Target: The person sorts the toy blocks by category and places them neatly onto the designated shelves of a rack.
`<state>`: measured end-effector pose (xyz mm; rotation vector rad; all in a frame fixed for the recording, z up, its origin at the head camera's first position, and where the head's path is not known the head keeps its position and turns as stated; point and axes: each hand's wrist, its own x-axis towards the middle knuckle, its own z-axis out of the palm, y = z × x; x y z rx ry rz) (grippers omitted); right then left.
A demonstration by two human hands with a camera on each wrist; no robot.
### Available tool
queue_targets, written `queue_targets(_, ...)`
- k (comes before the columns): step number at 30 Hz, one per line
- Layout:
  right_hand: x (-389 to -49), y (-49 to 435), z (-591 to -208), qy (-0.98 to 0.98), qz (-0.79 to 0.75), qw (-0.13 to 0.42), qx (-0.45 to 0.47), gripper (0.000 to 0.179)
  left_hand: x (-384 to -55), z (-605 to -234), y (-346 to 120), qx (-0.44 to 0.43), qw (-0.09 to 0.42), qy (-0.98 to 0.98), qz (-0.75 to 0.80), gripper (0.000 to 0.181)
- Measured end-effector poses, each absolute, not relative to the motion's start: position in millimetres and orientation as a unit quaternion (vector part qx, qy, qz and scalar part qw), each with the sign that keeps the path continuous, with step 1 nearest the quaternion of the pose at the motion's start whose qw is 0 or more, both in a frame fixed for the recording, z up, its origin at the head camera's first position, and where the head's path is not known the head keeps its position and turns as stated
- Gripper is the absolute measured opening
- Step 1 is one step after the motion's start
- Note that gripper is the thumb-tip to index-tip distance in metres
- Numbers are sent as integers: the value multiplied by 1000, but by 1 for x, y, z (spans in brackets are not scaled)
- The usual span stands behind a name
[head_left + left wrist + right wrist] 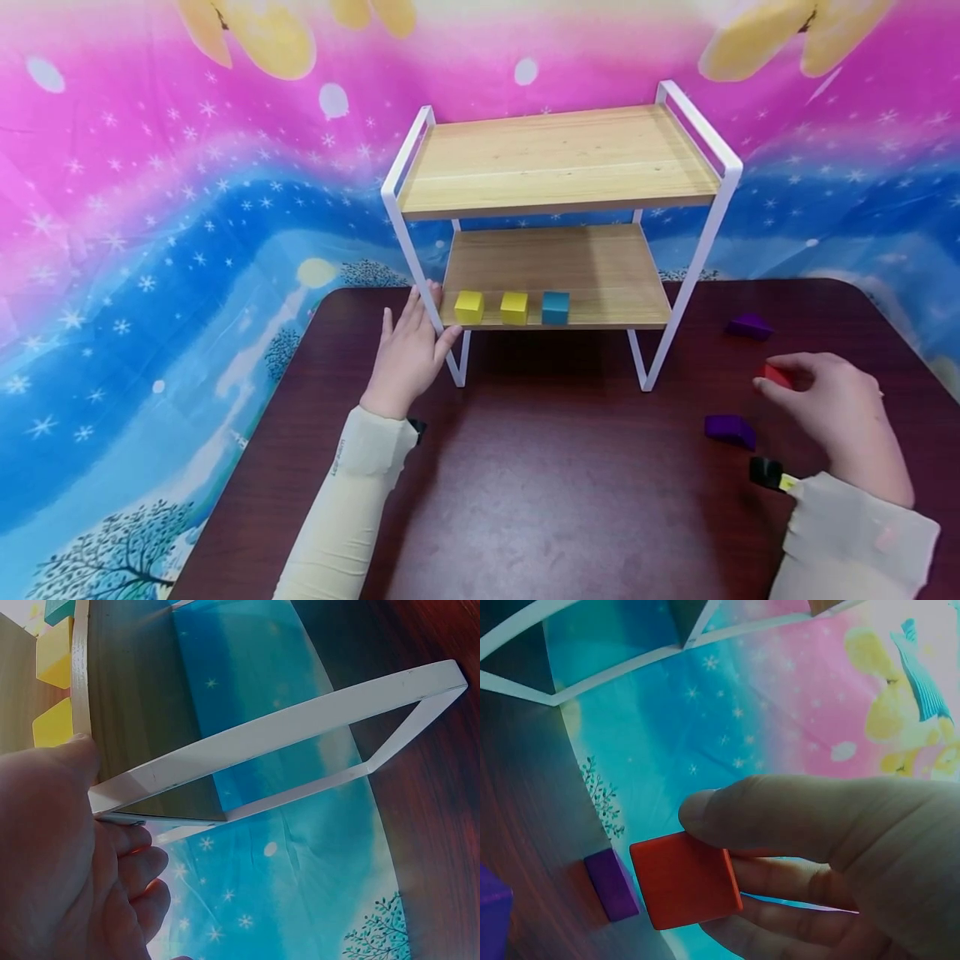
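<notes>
A small two-tier shelf rack (558,162) with wooden boards and a white frame stands on the table. My left hand (405,358) rests against its left front leg, thumb at the lower board's front corner and fingers extended along the outer side. Two yellow cubes (492,308) and a teal cube (556,308) sit in a row along the lower board's front edge. To the right of the rack, my right hand (836,404) pinches a red block (686,881) between thumb and fingers. Purple blocks (730,429) lie on the table near it, one farther back (748,326).
The dark reddish-brown table (570,500) extends under and in front of the rack. Behind it hangs a pink and blue patterned cloth (187,250). The rack's upper board overhangs the lower one, and its right leg (686,283) stands between the cubes and the purple blocks.
</notes>
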<state>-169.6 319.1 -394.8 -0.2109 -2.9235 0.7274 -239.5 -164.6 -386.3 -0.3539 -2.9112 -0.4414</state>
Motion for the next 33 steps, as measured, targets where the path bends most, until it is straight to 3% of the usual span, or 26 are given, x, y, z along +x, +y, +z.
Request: queue_targets(33,-169,282,-379,-964,250,88,21,47,-240,-385,-164,-119,84,-980,-139,74)
